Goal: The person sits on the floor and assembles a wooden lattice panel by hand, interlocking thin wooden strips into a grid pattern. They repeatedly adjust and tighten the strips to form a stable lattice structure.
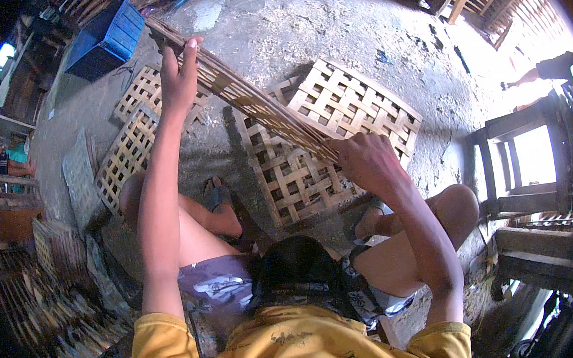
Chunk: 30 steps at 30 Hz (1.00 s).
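A woven bamboo panel point(246, 93) is held up at a slant, seen nearly edge-on. My left hand point(181, 76) grips its long edge near the far left end, with thumb and a finger showing at the rim. My right hand point(369, 161) is closed around the near right end. Below it on the floor, an open-weave bamboo panel point(354, 103) lies partly over another woven panel point(294, 188). More woven panels point(125, 151) rest on the floor by my left knee.
A blue plastic crate point(111, 41) stands at the far left. Bamboo strips point(55, 311) fill the lower left. Wooden frames point(520, 154) stand at the right. Another person point(6, 161) sits at the far left edge. Pale shavings litter the concrete floor point(275, 32).
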Tool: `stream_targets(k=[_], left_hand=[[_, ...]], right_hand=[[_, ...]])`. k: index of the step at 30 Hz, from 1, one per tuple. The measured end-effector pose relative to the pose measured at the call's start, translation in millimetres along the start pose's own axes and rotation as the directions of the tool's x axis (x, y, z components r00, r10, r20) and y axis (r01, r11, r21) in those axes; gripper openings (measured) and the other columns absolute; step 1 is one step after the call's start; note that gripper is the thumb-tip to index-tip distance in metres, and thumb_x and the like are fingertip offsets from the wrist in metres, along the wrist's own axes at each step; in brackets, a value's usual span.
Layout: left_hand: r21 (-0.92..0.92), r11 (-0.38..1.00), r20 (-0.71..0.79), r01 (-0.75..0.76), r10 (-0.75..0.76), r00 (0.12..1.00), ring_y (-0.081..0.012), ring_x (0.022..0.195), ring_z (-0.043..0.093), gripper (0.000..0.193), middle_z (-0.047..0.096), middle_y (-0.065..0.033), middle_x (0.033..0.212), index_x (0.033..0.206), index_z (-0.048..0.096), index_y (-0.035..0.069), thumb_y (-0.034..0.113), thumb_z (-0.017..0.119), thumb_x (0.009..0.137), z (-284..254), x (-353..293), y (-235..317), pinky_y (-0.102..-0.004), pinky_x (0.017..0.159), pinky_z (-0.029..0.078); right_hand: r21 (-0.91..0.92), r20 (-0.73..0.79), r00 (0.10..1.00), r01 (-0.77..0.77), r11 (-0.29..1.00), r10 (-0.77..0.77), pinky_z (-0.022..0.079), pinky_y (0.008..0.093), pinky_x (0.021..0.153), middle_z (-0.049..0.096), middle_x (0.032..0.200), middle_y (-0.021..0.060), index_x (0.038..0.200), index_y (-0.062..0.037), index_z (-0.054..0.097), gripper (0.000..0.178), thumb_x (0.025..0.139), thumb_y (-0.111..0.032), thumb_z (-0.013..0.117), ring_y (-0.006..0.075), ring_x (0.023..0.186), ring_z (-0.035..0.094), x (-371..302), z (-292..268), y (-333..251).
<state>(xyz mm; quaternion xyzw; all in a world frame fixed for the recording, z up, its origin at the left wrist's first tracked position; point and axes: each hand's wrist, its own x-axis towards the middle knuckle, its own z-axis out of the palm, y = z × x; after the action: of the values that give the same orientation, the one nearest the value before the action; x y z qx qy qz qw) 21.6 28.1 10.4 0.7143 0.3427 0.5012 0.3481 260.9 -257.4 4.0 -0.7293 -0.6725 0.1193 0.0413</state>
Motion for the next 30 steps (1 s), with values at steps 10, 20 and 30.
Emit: stream_targets(k=[10,20,30], left_hand=[[0.013,0.996,-0.016,-0.087,0.087,0.996,-0.0117,0.096,0.061,0.041,0.070,-0.0053,0.115,0.123,0.064,0.007,0.044,0.052,0.109,11.7,2.5,-5.8,-0.0304,0.084,0.050],[-0.073,0.981,0.075,-0.179,0.185,0.980,-0.0091,0.099,0.057,0.055,0.064,-0.0029,0.117,0.154,0.035,0.001,0.029,0.052,0.110,34.4,-15.7,18.7,-0.0270,0.084,0.051],[-0.107,0.976,0.125,-0.188,0.201,0.972,-0.0174,0.112,0.055,0.061,0.059,-0.0087,0.122,0.156,0.033,0.001,0.034,0.050,0.107,51.1,-39.0,46.9,-0.0365,0.102,0.045]], right_hand=[[-0.036,-0.067,0.996,0.061,0.998,-0.063,0.057,0.0474,0.073,0.074,0.085,0.0171,0.125,-0.0166,0.074,0.037,0.093,-0.007,0.060,0.0337,0.075,0.072,-9.0,5.2,4.8],[0.202,-0.324,0.937,0.201,0.958,-0.129,0.058,0.0480,0.067,0.072,0.096,0.0128,0.148,-0.0215,0.056,0.060,0.089,-0.006,0.059,0.0358,0.073,0.071,1.2,-27.8,-25.3],[0.182,-0.522,0.839,0.287,0.940,-0.155,0.056,0.0436,0.056,0.060,0.086,0.0093,0.156,-0.0244,0.045,0.070,0.091,-0.010,0.065,0.0301,0.059,0.064,24.6,-25.9,-36.3]])
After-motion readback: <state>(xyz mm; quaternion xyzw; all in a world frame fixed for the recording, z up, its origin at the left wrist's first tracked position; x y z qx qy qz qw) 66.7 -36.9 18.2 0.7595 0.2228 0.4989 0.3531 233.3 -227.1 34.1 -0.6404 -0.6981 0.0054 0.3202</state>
